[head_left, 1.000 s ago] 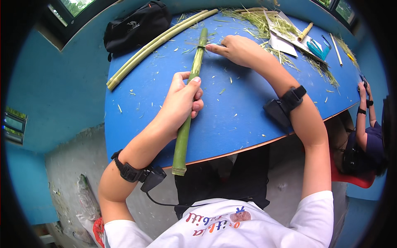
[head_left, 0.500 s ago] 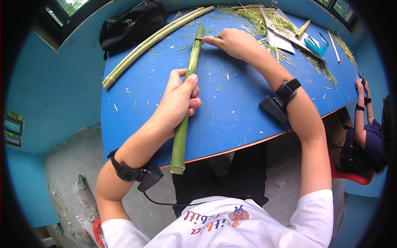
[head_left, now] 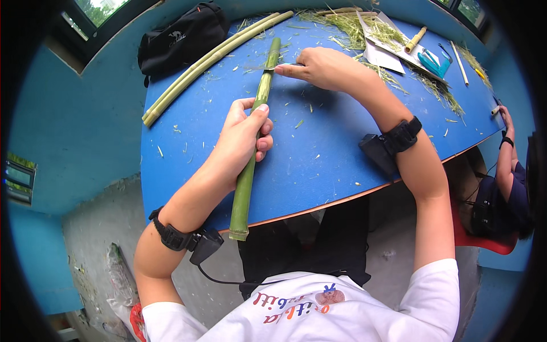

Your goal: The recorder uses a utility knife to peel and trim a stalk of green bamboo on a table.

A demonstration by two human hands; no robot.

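My left hand (head_left: 245, 128) is wrapped round the middle of a green bamboo stalk (head_left: 245, 191), which slants across the near edge of the table, its lower end sticking out past it. Beyond my fingers a stretch of the stalk is scraped pale; the far tip is still green. My right hand (head_left: 326, 68) is closed on a knife, the handle hidden in the palm and the index finger stretched along it. The thin knife blade (head_left: 269, 69) lies crosswise on the stalk, at the far end of the pale stretch.
The blue table (head_left: 319, 154) carries scattered shavings. Two long peeled stalks (head_left: 211, 68) and a black bag (head_left: 182, 40) lie at far left. At far right are shavings (head_left: 347, 28), white boards (head_left: 382, 57) and a teal tool (head_left: 434, 62). A co-worker (head_left: 496, 194) sits at right.
The knife blade has come a little nearer to me along the stalk, with my right hand following. The stalk's near end has shifted slightly left. My left hand keeps its grip.
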